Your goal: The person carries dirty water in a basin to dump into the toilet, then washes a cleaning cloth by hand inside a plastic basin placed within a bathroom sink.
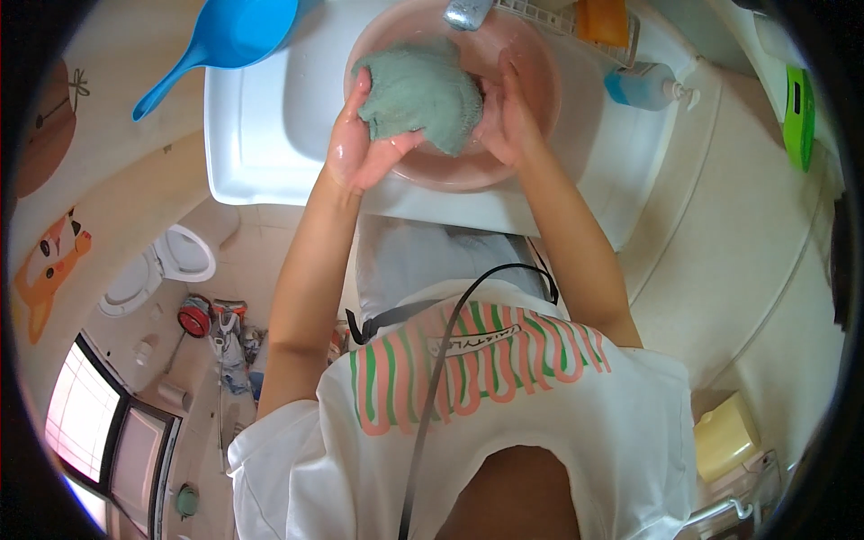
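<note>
Upper centre of frame: both hands meet over a pink basin [531, 135] sitting in a white sink [261, 135]. Between them is a bunched green-grey cloth [418, 94], wet-looking, held above the basin's inside rather than lying in it, prob. so drips fall back into the bowl.

Left hand [360, 148] cups the cloth from below and from the frame-left side, palm up, fingers curled narrow round its lower edge. Right hand [504, 112] presses in from frame-right, fingers wrapped on the cloth's far side; grip is closed on fabric, thumb partly hidden. Both hands look glossy w/ water.

Cloth is a squashed wad, so no clean direction; its longer run goes roughly left-right across the frame, slightly dropping toward lower right, where a fold points down at the basin.

A metal tap [468, 13] stands at the top edge just above the cloth. Blue scoop [225, 40] rests at the sink's upper-left corner, handle pointing lower left. Blue pump bottle [643, 88] lies right of the basin on the sink ledge, nozzle to the right.
</note>
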Motion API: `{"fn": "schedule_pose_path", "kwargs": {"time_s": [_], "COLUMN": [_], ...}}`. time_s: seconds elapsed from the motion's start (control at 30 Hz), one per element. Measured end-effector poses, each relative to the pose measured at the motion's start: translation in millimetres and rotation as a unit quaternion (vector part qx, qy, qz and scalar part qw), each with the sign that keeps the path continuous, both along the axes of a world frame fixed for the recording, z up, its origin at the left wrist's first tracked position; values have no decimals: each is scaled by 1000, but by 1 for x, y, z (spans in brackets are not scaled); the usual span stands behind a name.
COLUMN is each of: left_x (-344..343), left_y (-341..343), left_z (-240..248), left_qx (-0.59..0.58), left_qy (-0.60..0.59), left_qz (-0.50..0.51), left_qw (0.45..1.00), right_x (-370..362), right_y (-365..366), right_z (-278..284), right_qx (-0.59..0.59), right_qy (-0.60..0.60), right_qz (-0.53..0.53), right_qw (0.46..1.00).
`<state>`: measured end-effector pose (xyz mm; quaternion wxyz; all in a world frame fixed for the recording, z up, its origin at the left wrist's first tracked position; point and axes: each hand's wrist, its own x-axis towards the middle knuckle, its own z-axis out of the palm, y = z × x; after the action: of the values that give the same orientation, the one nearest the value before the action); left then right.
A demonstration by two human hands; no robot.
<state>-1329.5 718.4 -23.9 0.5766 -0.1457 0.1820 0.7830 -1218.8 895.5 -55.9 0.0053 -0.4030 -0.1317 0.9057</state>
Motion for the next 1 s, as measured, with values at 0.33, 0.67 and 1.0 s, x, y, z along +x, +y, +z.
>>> {"fn": "schedule_pose_path", "kwargs": {"time_s": [0.33,0.67,1.0], "left_x": [-34,-34,-43], "left_y": [-21,-3,-14], "left_z": [-50,-12,14], "left_qx": [-195,-324,-415], "left_qy": [191,384,651], "left_qz": [-52,13,-238], "left_qw": [961,865,590], "right_x": [5,15,26], "right_y": [38,43,78], "right_z": [-3,51,33], "right_qx": [271,702,726], "right_qy": [66,74,41], "right_qz": [111,411,382], "right_qw": [954,577,571]}}
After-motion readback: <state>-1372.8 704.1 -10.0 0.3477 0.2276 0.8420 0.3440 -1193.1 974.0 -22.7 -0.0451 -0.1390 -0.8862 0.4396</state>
